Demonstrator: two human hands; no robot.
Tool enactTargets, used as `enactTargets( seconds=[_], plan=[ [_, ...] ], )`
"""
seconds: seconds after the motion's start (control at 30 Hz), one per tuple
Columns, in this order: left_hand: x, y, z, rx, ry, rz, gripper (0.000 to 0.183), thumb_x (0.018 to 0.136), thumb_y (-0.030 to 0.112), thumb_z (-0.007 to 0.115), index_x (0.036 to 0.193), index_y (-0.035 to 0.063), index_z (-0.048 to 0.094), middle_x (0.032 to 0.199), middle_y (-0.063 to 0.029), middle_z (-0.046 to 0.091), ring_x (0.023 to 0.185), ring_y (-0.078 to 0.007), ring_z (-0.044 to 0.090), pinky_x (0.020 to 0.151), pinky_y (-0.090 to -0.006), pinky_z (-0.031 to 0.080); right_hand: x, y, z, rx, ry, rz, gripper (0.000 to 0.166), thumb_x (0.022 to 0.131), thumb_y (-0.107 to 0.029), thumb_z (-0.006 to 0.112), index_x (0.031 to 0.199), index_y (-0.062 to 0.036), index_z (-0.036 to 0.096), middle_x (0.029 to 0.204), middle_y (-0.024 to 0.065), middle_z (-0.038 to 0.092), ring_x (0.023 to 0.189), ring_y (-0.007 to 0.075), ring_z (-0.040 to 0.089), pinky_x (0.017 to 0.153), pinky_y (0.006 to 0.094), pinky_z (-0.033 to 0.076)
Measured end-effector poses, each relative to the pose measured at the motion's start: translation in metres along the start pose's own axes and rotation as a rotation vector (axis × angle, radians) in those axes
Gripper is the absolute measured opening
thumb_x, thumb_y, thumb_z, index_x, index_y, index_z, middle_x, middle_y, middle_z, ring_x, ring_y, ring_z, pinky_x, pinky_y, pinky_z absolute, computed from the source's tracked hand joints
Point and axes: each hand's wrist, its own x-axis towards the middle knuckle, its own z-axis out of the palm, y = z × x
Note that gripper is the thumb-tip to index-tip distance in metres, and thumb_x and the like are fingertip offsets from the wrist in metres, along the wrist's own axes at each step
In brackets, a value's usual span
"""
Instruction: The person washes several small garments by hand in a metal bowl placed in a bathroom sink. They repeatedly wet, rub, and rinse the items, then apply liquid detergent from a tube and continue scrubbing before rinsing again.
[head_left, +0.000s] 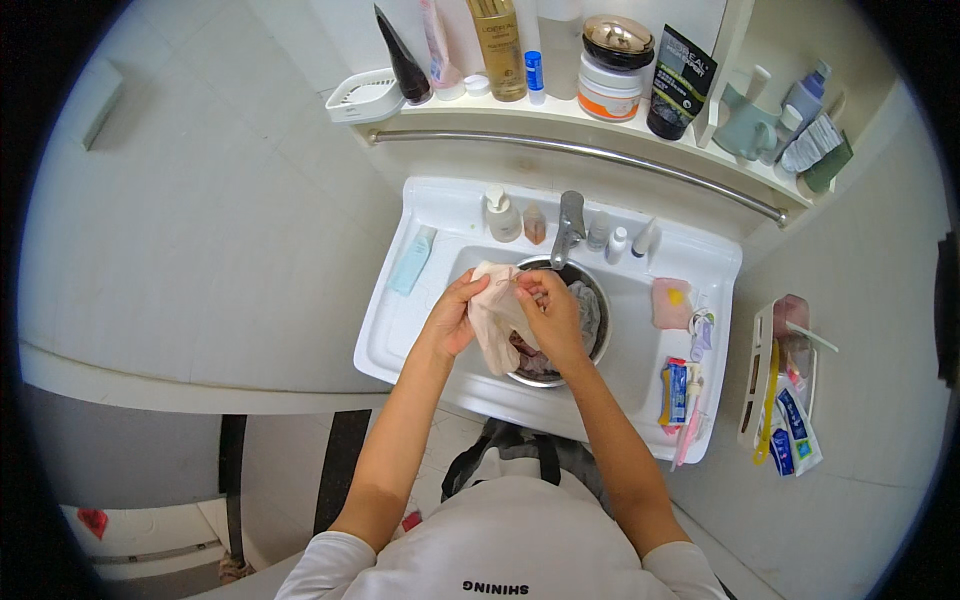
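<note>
My left hand grips the left edge of a pale pink cloth, thumb on top. The cloth hangs over the left side of a round metal basin in the sink. The fingertips of my right hand pinch the cloth's upper edge, where a thin cord or loose thread shows. What exactly sits between those fingertips is too small to tell. Inside the basin lie grey fabric and darker, reddish fabric, partly hidden by the cloth and my right hand.
The faucet reaches over the basin's far rim. A pump bottle and small bottles line the back of the white sink. Toothpaste and a toothbrush lie on its right ledge. A towel bar runs below a shelf of toiletries; a basket hangs right.
</note>
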Motion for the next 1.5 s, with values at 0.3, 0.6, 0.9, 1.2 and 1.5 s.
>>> enactTargets(
  seconds=[0.3,0.6,0.9,1.2,1.5],
  plan=[
    [-0.006,0.004,0.001,-0.012,0.002,-0.011,0.022,0.085,0.009,0.054,0.106,0.0026,0.049,0.101,-0.0107,0.059,0.09,-0.0188,0.06,0.08,-0.0309,0.051,-0.001,0.001,0.014,0.307,-0.046,0.117,0.013,0.082,-0.013,0.061,0.086,-0.0006,0.059,0.079,0.0032,0.061,0.069,0.0085,0.055,0.062,0.022,0.044],
    [-0.01,0.004,0.006,-0.018,0.008,-0.003,0.024,0.085,0.01,0.055,0.107,0.0024,0.048,0.102,-0.0115,0.059,0.092,-0.0195,0.06,0.081,-0.0319,0.051,0.001,-0.009,0.003,0.481,-0.13,0.329,0.015,0.086,-0.016,0.055,0.088,-0.0025,0.061,0.081,0.0026,0.063,0.073,0.0087,0.058,0.062,0.0213,0.046],
    [-0.01,0.006,0.009,-0.057,-0.01,0.006,0.029,0.086,0.008,0.052,0.113,0.0013,0.044,0.107,-0.0143,0.056,0.096,-0.0232,0.058,0.083,-0.0354,0.05,0.001,-0.015,0.001,0.562,-0.117,0.38,0.009,0.083,-0.012,0.058,0.085,-0.0033,0.059,0.078,0.003,0.061,0.069,0.0072,0.055,0.06,0.0203,0.044],
    [-0.008,0.004,0.007,-0.087,-0.009,0.017,0.03,0.086,0.008,0.052,0.115,0.0039,0.043,0.108,-0.013,0.055,0.098,-0.0234,0.057,0.085,-0.0373,0.049,0.0,-0.017,0.003,0.699,-0.076,0.491,0.004,0.08,-0.008,0.058,0.079,-0.0059,0.056,0.073,0.0014,0.058,0.064,0.0071,0.052,0.058,0.0205,0.042],
    [-0.006,-0.002,0.004,-0.085,-0.008,0.024,0.033,0.086,0.011,0.053,0.117,0.0044,0.043,0.109,-0.0124,0.055,0.098,-0.023,0.057,0.084,-0.038,0.049,-0.002,-0.006,0.007,0.963,-0.02,0.586,0.003,0.08,-0.007,0.056,0.08,-0.0107,0.055,0.077,0.0004,0.059,0.07,0.0093,0.054,0.062,0.0235,0.043]
  ],
)
